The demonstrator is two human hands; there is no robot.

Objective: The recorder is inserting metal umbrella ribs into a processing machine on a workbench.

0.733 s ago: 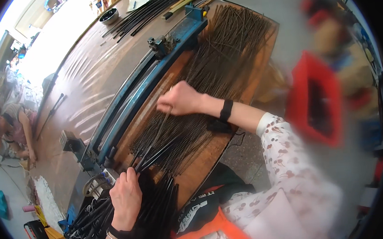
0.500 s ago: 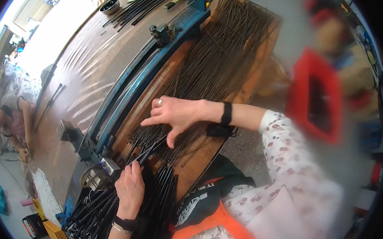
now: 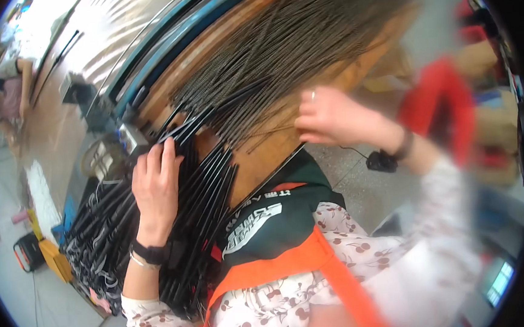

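Head view: 2 hands, can't tell grips. Left hand (image 3: 156,186) on rods (image 3: 206,195); right hand (image 3: 335,119), half-curled, moved off coils (image 3: 278,47).

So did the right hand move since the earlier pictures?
Yes. Judged against the blue rail, the right hand has moved away, rightward, from over the thin metal rods to the wooden board's edge.
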